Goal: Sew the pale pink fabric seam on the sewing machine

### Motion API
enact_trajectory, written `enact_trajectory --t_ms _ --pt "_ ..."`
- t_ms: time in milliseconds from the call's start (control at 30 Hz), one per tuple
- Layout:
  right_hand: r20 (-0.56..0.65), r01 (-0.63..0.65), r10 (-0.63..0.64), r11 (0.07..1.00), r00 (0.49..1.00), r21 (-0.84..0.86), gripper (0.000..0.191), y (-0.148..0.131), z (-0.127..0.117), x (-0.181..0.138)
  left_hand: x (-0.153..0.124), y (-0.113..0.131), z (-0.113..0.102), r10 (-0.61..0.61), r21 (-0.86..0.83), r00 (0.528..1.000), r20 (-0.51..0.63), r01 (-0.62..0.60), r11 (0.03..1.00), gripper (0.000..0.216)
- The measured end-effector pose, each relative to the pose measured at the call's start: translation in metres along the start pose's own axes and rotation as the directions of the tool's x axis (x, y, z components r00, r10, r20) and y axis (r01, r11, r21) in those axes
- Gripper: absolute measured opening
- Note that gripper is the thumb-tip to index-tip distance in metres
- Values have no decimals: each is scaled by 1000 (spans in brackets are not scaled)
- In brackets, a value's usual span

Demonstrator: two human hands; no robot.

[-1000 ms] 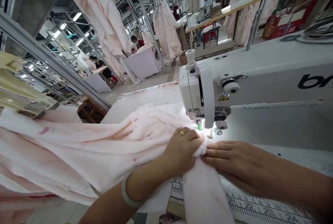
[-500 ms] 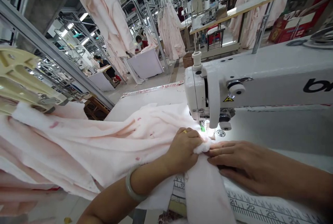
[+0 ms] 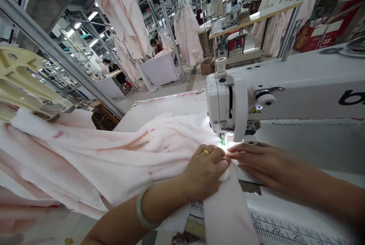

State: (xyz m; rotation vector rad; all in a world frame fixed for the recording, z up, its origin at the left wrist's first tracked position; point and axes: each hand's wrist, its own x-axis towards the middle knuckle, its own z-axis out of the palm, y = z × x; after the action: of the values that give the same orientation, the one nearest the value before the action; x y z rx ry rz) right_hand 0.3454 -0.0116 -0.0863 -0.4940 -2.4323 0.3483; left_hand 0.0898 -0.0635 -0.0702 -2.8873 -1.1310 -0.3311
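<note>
Pale pink plush fabric (image 3: 119, 157) with small darker pink spots lies in folds across the sewing table and runs up to the sewing machine (image 3: 299, 93). My left hand (image 3: 205, 169), with a ring and a bangle, is closed on the fabric edge just in front of the lit presser foot (image 3: 222, 139). A strip of the same fabric hangs toward me below that hand. My right hand (image 3: 262, 161) comes from the right with its fingers stretched out. Its fingertips touch the fabric beside my left fingers; the thumb is largely hidden.
A ruler tape (image 3: 276, 229) runs along the table's front edge. A yellow plastic clamp-like hanger (image 3: 25, 74) and a slanted metal rail (image 3: 65, 51) stand at left. Hanging pink garments (image 3: 116, 13), other workstations (image 3: 159, 68) and seated people fill the background.
My right hand has moved up and closer to the presser foot, fingertips now against my left fingers. My left hand has shifted slightly right with the fabric edge. The view has tilted slightly.
</note>
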Motion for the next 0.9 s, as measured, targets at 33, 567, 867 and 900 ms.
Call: enact_trajectory --t_ms 33,567,867,900 --pt "7 17 -16 999 1000 -44 33 2 3 -1 -1 1 1 4 20 1000 -22 -4 1000 31" --pt "70 -164 177 973 982 -164 48 13 12 -12 22 -24 -3 -45 -24 994 97 47 999 45" --pt "55 -178 189 971 980 -162 46 14 1 1 24 -27 -3 -100 -94 985 138 114 989 40" --pt "46 -195 205 967 978 -166 48 10 -2 2 23 -26 -6 -104 -101 982 157 121 988 42"
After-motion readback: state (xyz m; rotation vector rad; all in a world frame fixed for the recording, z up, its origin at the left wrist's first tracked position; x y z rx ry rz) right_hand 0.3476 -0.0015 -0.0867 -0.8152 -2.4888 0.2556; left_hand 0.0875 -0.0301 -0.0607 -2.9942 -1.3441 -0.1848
